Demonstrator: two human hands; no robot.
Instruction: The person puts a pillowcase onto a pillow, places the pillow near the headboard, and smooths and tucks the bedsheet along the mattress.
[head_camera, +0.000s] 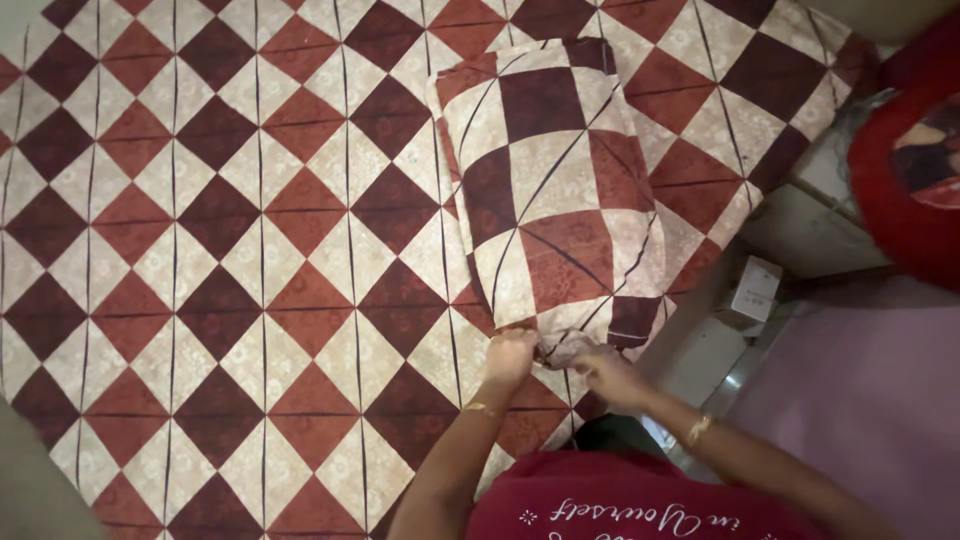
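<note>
Here we pinch the near open end of the checked pillow (555, 190) with our left hand (510, 357) and right hand (603, 372), both closed on its cover, on the matching bedsheet (200, 250). A loose grip could let the cover slip and bunch.

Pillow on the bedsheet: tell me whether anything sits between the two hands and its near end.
Nothing visible does. The left hand and right hand are both already on the near end of the checked pillow, pinching its cover where it lies on the matching bedsheet. How firm each grip is cannot be told.
</note>
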